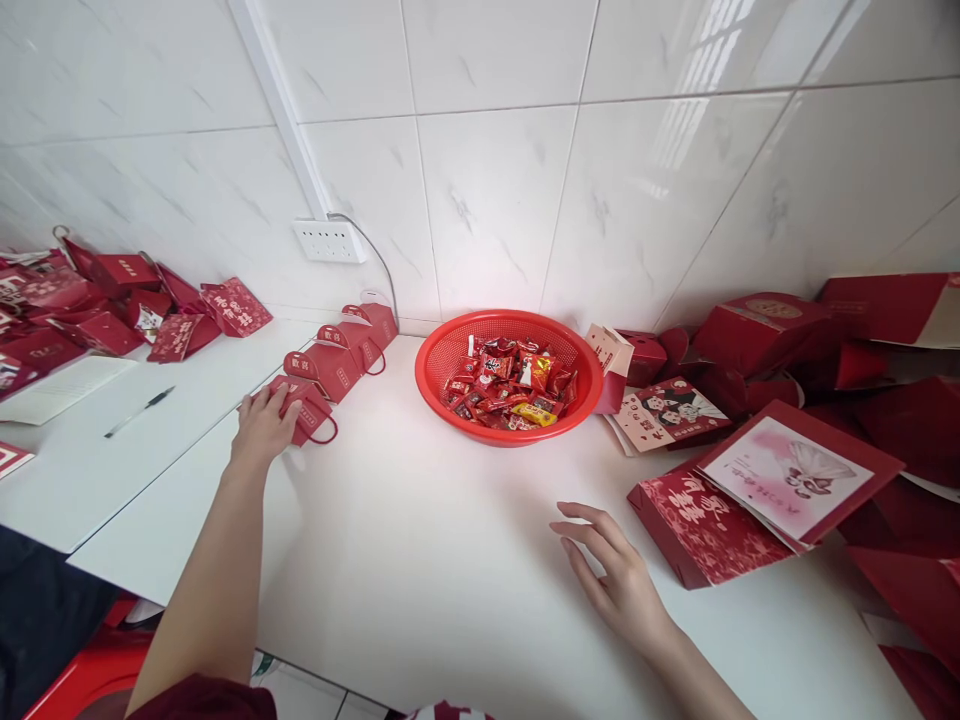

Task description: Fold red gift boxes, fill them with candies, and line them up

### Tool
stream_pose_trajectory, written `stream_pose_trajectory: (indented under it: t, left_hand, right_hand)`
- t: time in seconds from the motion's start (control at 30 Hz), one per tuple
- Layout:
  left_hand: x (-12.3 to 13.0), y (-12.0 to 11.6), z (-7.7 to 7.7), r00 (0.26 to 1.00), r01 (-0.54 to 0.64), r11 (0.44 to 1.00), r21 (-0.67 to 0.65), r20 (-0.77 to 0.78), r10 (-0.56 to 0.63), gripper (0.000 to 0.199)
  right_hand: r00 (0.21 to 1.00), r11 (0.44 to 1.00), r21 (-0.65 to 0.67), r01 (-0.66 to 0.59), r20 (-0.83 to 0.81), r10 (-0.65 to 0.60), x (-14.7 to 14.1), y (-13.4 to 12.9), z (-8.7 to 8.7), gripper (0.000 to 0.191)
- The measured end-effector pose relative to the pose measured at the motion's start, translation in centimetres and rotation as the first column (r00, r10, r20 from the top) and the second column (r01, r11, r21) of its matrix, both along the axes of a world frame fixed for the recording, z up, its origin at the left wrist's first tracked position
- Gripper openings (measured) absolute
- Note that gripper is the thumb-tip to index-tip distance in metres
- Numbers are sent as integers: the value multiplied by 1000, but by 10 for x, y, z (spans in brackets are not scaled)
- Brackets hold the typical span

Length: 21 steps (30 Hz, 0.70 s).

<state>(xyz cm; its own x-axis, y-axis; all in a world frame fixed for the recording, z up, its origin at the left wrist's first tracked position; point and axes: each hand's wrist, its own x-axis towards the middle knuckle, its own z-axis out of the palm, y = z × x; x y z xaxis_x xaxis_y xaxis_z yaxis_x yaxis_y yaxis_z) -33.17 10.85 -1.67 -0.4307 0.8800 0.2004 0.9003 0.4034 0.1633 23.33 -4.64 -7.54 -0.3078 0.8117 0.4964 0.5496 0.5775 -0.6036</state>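
Note:
At the front end of a row of small red candy boxes (335, 372), my left hand (264, 424) lies over the nearest candy box (310, 416), its fingers curled over the top. A red cord handle sticks out at that box's right side. My right hand (611, 570) hovers over the white table (420, 580), holding nothing, with its fingers apart and slightly bent. A red plastic basket (433, 368) stands between the hands, farther back. Inside it are many wrapped candies (510, 375), mostly red, one of them yellow.
Larger red gift boxes (709, 525) and cards pile up on the right. Another heap of red boxes (97, 300) fills the far left, near a pen (139, 411) and papers (71, 388). A power strip (328, 240) is fixed to the tiled wall behind.

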Motion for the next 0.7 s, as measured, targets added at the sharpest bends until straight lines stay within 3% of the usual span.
stream_pose_trajectory:
  t: [0.7]
  left_hand:
    - [14,5,6,999,16,999,-28,-33,-17,68]
  right_hand:
    - [999,1000,23,-18,30,17,-3,0,3,28]
